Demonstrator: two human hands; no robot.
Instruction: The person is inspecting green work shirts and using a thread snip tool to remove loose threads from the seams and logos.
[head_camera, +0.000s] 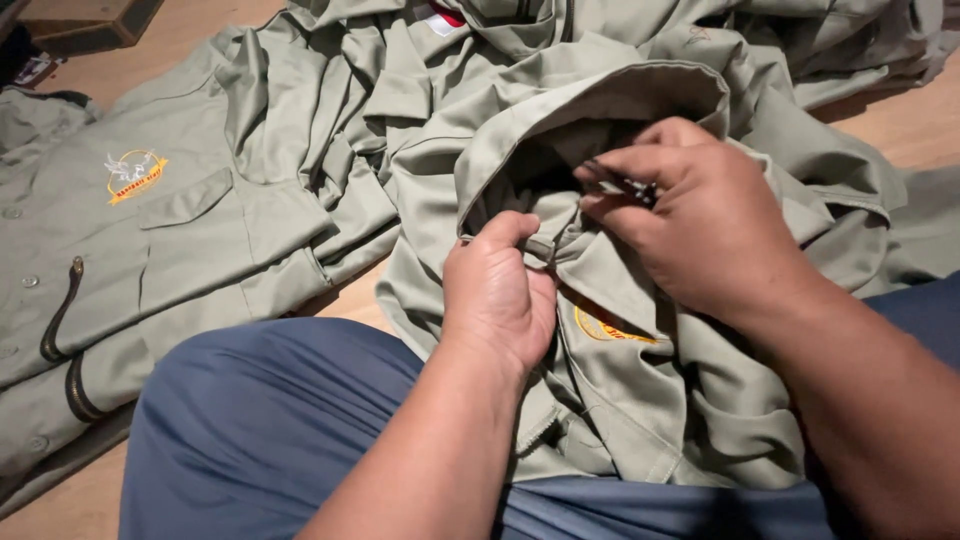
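Note:
A khaki uniform shirt (640, 400) lies bunched on my lap, its yellow embroidered badge (603, 328) partly showing. My left hand (497, 290) pinches a fold of its fabric near the collar. My right hand (700, 225) is just to the right, fingers closed on a small dark tool (632, 187) held against the cloth; I cannot tell what kind of tool it is. The two hands are close together over the same part of the shirt.
More khaki shirts (380, 90) are heaped across the wooden floor (900, 120) beyond. One lies flat at left (150, 240) with a yellow and white badge and a pocket. A dark cord (60, 320) rests on it. My blue trouser knee (250, 430) fills the lower left.

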